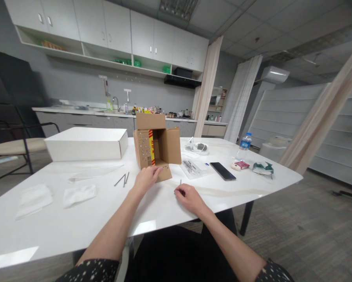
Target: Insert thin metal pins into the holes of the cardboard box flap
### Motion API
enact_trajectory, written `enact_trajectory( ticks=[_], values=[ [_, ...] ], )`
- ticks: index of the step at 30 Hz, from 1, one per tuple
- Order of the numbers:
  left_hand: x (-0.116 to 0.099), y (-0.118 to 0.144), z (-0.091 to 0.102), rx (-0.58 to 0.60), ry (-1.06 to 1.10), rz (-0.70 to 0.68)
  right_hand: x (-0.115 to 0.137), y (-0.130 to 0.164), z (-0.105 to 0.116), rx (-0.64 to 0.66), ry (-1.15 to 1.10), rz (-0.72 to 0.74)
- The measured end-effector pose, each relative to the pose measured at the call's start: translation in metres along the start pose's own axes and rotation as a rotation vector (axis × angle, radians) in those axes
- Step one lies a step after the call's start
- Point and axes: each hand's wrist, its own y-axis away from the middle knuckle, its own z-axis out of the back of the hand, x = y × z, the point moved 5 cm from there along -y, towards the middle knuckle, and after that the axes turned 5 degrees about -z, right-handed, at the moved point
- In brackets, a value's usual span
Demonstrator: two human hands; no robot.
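Cardboard box (pixel 156 147) lies on its side mid-table (pixel 76 219), open flaps facing the person. Left hand (pixel 146 178) rests loosely curled against the lower flap, seemingly steadying it. Right hand (pixel 189 197) pinches fingertips together on a thin nail (pixel 181 182); two more nails (pixel 122 179) lie just left.

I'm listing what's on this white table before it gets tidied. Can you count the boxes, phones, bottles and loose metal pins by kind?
Boxes: 2, the cardboard box under the left hand and the white box
Phones: 1, the black phone
Bottles: 1, the water bottle
Loose pins: 3, two pins, one pin at the right hand
Total: 7
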Motion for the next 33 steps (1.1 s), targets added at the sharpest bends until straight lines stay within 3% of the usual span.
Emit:
enact_trajectory(
  ticks=[11,18,33],
  values=[
    [0.001,-0.002,-0.001,0.009,0.025,-0.012,0.0,0.0,0.0,0.001,0.002,0.007],
    [0.0,-0.006,-0.008,-0.016,0.112,-0.114,0.0,0.0,0.0,-0.001,-0.001,0.015],
    [0.012,-0.009,-0.008,-0.082,0.262,-0.099,-0.003,0.0,-0.002,0.001,-0.006,0.013]
  ],
)
